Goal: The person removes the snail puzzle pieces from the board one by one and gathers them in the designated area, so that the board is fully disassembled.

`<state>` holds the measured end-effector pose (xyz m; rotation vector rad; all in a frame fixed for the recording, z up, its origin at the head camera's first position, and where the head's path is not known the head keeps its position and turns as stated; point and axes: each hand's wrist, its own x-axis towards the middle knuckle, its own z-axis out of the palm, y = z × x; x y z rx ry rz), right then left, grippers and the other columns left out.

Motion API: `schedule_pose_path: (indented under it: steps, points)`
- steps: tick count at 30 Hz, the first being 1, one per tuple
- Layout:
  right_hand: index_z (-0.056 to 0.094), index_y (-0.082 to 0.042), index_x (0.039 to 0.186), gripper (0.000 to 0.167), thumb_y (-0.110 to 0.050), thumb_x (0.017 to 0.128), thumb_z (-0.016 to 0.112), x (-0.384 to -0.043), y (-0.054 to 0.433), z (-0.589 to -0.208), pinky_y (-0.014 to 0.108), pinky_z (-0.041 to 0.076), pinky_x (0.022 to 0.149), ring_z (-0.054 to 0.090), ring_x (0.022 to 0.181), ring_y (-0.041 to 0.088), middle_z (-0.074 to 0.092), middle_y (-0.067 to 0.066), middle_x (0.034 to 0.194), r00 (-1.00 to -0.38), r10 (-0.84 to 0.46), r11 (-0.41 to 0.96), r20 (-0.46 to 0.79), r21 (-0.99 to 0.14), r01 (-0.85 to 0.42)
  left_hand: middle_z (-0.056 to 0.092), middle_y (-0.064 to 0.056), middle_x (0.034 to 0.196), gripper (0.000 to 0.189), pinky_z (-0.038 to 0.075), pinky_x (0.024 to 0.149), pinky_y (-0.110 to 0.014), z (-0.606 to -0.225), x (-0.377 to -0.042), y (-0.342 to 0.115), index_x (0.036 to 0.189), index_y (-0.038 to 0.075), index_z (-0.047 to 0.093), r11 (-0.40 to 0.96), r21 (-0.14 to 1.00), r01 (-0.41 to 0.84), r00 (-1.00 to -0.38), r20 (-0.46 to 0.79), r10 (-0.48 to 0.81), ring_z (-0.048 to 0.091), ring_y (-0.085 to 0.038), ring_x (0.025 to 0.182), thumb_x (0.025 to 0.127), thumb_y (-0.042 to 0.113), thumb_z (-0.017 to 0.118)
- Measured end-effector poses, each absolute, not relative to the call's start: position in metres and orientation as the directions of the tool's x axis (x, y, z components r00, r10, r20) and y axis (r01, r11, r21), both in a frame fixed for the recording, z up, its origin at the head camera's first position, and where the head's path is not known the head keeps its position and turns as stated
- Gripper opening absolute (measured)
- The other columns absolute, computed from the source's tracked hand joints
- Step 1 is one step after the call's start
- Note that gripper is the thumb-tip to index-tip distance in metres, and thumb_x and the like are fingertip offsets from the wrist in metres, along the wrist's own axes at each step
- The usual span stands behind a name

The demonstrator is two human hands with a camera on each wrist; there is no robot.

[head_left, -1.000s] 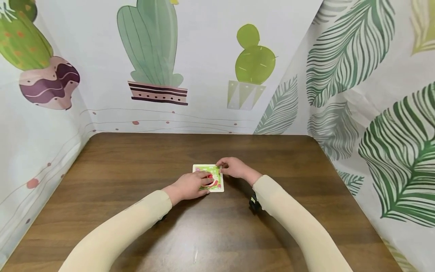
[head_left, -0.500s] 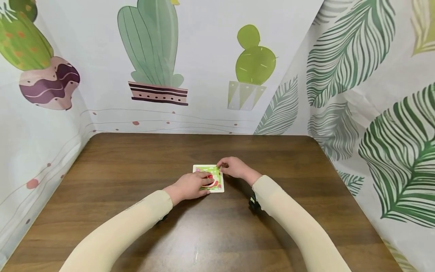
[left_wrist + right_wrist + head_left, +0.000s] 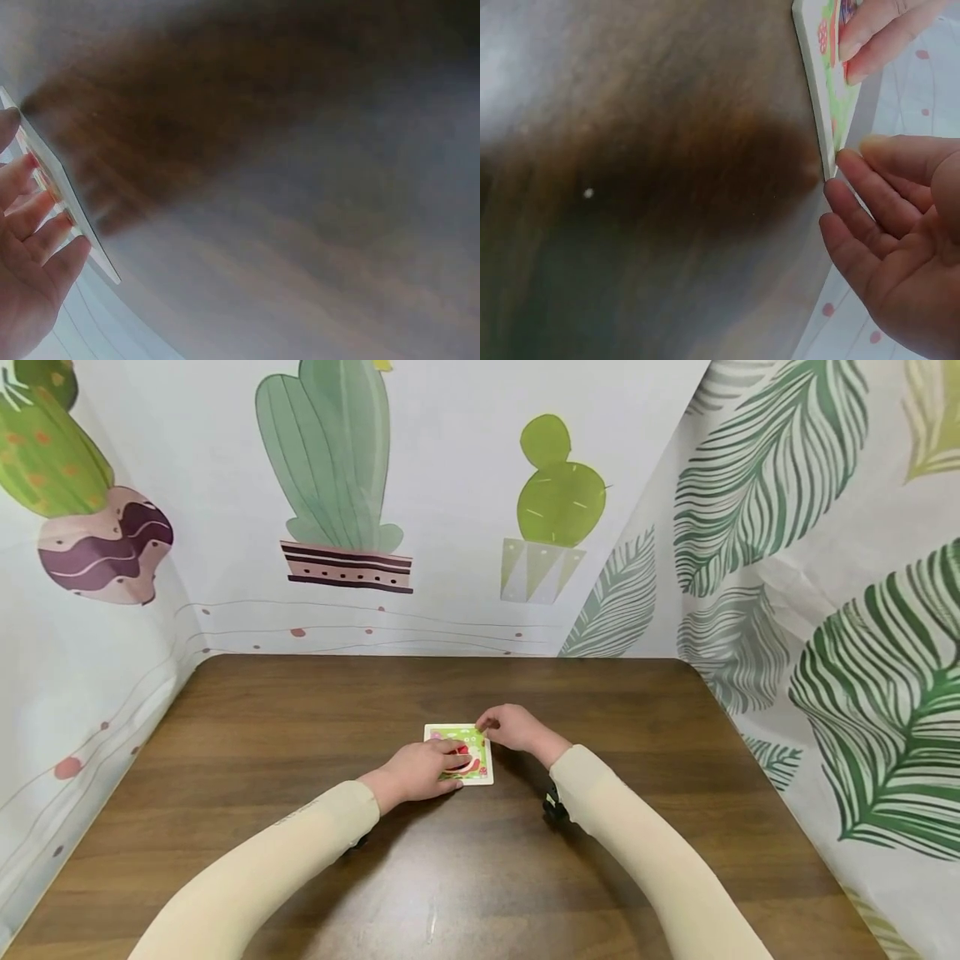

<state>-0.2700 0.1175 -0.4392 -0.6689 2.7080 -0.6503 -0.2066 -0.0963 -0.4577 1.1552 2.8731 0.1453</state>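
A flat square picture board with a white border and a green and red picture lies on the brown table. My left hand rests over its left part, fingers spread across the picture and hiding some of it. In the left wrist view, the fingertips of that hand lie along the board's edge. My right hand is at the far right corner of the board. The right wrist view has its lightly bent fingertips right at that corner, with the thumb a little apart from them.
The wooden table spreads out around the board. A white wall cloth printed with cacti and leaves stands at its back and sides. A dark wrist device hangs under the right sleeve.
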Motion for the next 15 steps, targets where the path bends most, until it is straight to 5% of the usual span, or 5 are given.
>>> schedule_pose_path:
  steps: [15]
  points:
    - [0.076,-0.002,0.104,0.016,-0.002,0.093,0.065,-0.281,0.113,-0.443,0.031,0.055,0.086,0.066,0.091,0.019,0.077,0.012,0.102,-0.882,-0.45,0.784,-0.144,-0.536,-0.313,0.063,-0.011,0.144,0.044,0.058,0.097,-0.046,-0.459,-0.206,-0.094,0.135,0.017,0.069,0.735,0.121,0.667,-0.74,-0.009,0.673,0.062,-0.028,0.132,0.095,0.035,0.07]
